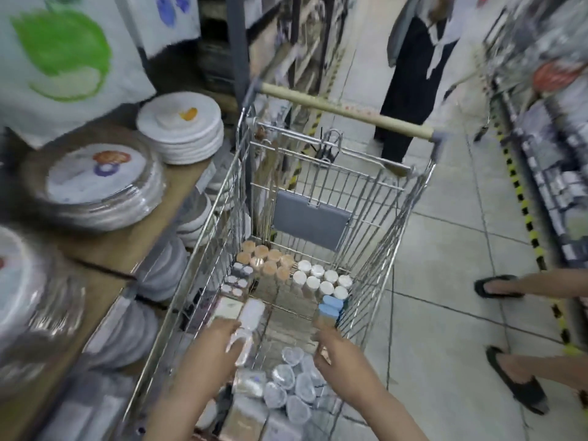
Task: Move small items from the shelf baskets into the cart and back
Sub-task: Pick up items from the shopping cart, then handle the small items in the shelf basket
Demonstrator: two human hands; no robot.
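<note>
A wire shopping cart (pixel 386 237) with a tan handle stands in the aisle below me. Its floor holds copper-lidded jars (pixel 265 261), white-lidded jars (pixel 323 280), a blue-topped item (pixel 331 307) and several clear heart-shaped containers (pixel 291 381). My left hand (pixel 219 346) is inside the cart and grips a long clear-and-white packaged item (pixel 249 327). My right hand (pixel 339 348) is also in the cart, fingers curled round a small tan item (pixel 323 326) just below the blue-topped one. The frame is motion-blurred.
A wooden shelf (pixel 149 224) at left carries stacks of white plates (pixel 183 128) and wrapped plates (pixel 101 189). A person in dark clothes (pixel 410 78) stands behind the cart handle. Someone's sandalled feet (pixel 512 377) are on the tiled floor at right, beside another shelf (pixel 553 173).
</note>
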